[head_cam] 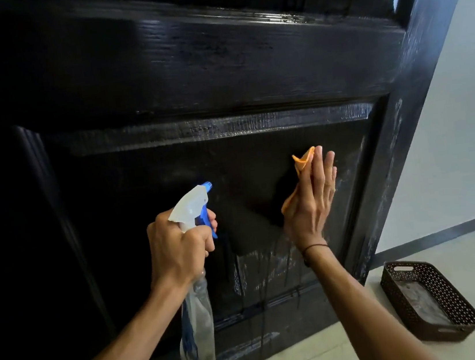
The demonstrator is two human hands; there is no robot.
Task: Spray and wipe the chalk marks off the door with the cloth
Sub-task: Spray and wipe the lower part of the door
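Note:
A black panelled door (186, 74) fills the view, wet and glossy, with drips running down its lower panel. Faint whitish chalk smears (260, 273) remain low on that panel and along the right stile. My left hand (178, 248) grips the neck of a clear spray bottle (197, 330) with a white and blue trigger head, its nozzle aimed at the door. My right hand (313, 200) presses an orange cloth (303, 162) flat against the lower panel with straight fingers; most of the cloth is hidden under the palm.
A dark brown perforated basket (436, 280) stands on the pale tiled floor (314, 357) to the right of the door. A light wall (464, 119) with a dark skirting board runs behind it.

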